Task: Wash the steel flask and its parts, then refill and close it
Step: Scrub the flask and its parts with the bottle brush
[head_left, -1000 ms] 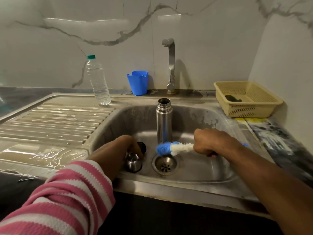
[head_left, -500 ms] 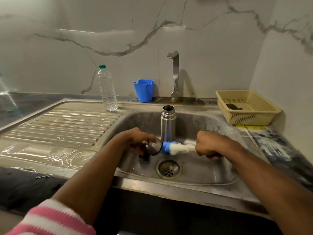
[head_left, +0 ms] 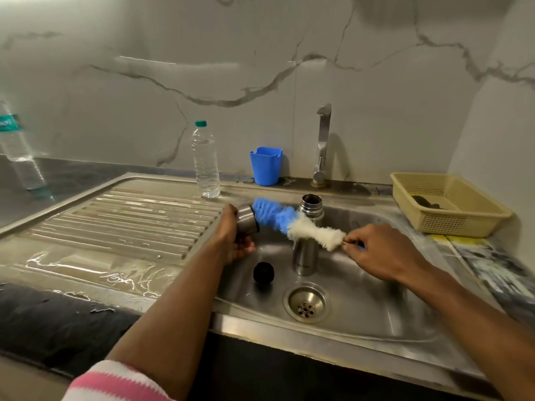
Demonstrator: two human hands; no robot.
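Steel cap [head_left: 247,219] is gripped by left hand [head_left: 236,237], mouth turned toward brush [head_left: 292,224] so bristles reach inside (prob. scrubbing). Brush handle is pinched by right hand [head_left: 379,251]. Flask [head_left: 307,235] is stood open in sink [head_left: 376,308], black stopper [head_left: 263,272] beside it.

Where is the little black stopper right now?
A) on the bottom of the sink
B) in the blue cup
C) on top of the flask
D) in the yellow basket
A: the black stopper lies on the floor of the sink, left of the standing flask, whose mouth is open, while the left hand holds the steel cap against the brush.
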